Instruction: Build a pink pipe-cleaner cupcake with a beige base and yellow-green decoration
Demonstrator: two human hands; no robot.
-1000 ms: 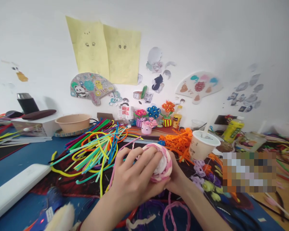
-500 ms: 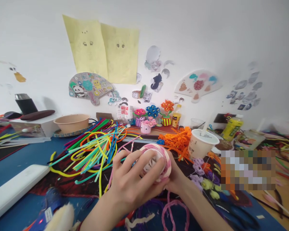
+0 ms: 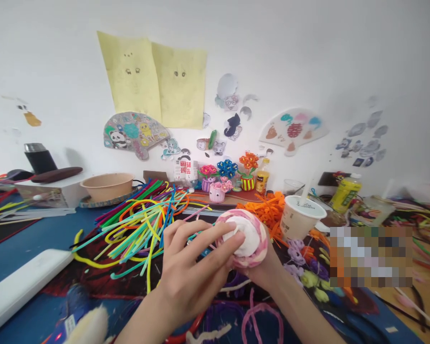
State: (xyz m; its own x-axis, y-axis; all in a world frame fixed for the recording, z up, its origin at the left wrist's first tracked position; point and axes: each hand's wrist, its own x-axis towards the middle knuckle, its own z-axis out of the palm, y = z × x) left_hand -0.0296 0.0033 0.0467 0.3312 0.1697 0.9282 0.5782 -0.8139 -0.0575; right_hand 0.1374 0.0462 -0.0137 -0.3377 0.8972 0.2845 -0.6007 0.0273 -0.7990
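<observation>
In the head view, my left hand [image 3: 188,274] has slid back, baring more of the white centre [image 3: 250,239] inside the pink-and-white fuzzy coil [image 3: 261,251]; that likely eases reaching it. Left fingers spread, tips over the centre; whether they grip, I can't tell. My right hand [image 3: 268,274] cups the coil from behind.

You have a blue worktop [image 3: 25,246] in front of you, and a dark mat with red edges [image 3: 93,274] lies flat on it. On your left, a long white block [image 3: 30,284], a blue tool with a red light [image 3: 78,302] and a round woven mat [image 3: 88,202] rest on the blue top. A big heap of bright fuzzy sticks [image 3: 148,215] lies on your dark mat.
</observation>
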